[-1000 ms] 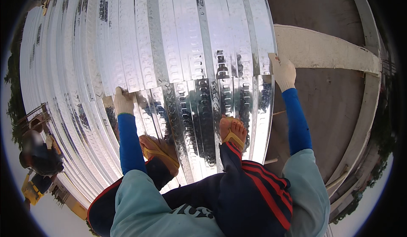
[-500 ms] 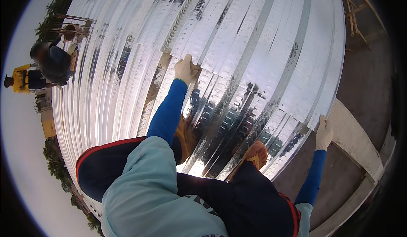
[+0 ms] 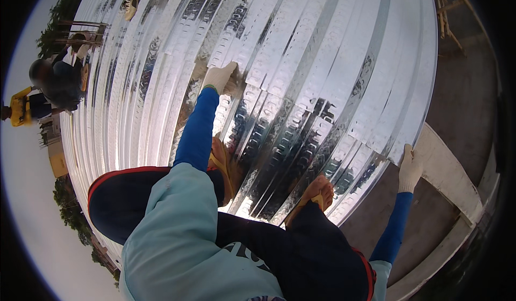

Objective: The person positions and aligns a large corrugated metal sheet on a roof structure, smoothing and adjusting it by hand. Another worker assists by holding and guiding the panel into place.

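Observation:
Ribbed, shiny metal roofing sheets lie below me, the upper sheet (image 3: 344, 48) lapping over a lower sheet (image 3: 269, 156). My left hand (image 3: 221, 79), in a cream knit glove, is closed at the upper sheet's lower edge, its fingers curled and partly hidden. At that sheet's right-hand corner, my gloved right hand (image 3: 410, 169) grips the edge, thumb on top and the other fingers out of sight. Both forearms wear blue sleeves. My feet, in tan sandals (image 3: 318, 199), rest on the lower sheet between the hands.
Past the right roof edge there is a drop to a grey surface, with a pale curved beam (image 3: 449, 169) beside my right hand and wooden poles (image 3: 447, 16) farther up. Two people (image 3: 59, 83) are at the far left. Another person's shoe (image 3: 133, 2) stands on the roof, upper left.
A person's leg and shoe have come into view at the upper left. My left hand has turned and shifted slightly left. My right hand stays at the sheet's corner.

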`<state>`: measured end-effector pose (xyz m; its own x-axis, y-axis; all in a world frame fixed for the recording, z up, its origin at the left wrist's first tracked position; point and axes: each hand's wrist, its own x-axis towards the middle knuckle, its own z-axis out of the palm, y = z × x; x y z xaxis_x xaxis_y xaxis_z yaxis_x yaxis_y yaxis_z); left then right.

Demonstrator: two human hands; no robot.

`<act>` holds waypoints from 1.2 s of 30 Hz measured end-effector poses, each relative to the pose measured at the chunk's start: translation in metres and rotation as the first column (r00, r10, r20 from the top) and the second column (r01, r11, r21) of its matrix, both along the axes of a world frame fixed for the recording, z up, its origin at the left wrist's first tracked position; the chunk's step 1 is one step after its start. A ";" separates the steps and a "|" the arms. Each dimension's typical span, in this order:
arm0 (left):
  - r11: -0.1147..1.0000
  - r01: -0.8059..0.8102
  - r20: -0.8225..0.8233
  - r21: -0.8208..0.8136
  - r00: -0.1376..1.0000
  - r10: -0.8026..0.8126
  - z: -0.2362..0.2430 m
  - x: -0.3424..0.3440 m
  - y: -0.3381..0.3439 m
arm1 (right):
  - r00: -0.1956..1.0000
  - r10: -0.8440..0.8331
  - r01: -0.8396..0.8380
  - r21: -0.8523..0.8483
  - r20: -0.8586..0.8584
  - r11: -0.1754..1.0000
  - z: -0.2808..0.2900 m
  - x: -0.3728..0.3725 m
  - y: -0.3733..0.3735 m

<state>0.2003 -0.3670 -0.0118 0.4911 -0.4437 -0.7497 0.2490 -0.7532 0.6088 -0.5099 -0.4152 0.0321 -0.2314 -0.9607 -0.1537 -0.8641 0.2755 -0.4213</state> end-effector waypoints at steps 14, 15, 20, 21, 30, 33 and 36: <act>0.886 0.448 0.862 0.119 0.396 -0.316 0.043 -0.115 -0.006 | 0.978 0.139 -0.136 0.028 -0.156 0.990 -0.012 -0.015 0.005; 0.866 0.484 0.873 0.122 0.363 -0.326 0.034 -0.122 -0.009 | 0.988 0.119 -0.114 0.051 -0.095 0.992 -0.007 -0.009 -0.001; 0.871 0.479 0.834 0.106 0.434 -0.340 0.029 -0.138 -0.018 | 0.982 0.101 -0.095 0.050 -0.156 0.994 0.027 0.007 0.000; 0.869 0.490 0.870 0.075 0.394 -0.297 0.022 -0.134 -0.017 | 0.968 0.102 -0.072 0.134 -0.229 0.988 0.023 0.013 -0.004; 0.814 0.517 0.890 0.265 0.194 -0.413 0.023 -0.152 -0.028 | 0.939 -0.091 0.029 -0.186 -0.333 0.982 0.109 -0.066 0.017; 0.788 0.549 0.906 0.277 0.123 -0.405 0.024 -0.154 -0.034 | 0.941 -0.193 0.168 -0.112 -0.278 0.979 0.096 -0.086 0.062; 0.749 0.581 0.923 0.319 -0.010 -0.385 0.021 -0.136 -0.032 | 0.986 -0.130 0.123 -0.063 -0.102 0.990 0.045 -0.068 0.144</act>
<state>0.0645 -0.3986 0.0091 0.3471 -0.9259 0.1493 -0.9358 -0.3313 0.1208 -0.5778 -0.2711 0.0773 -0.3636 -0.9291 -0.0682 -0.8642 0.3637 -0.3478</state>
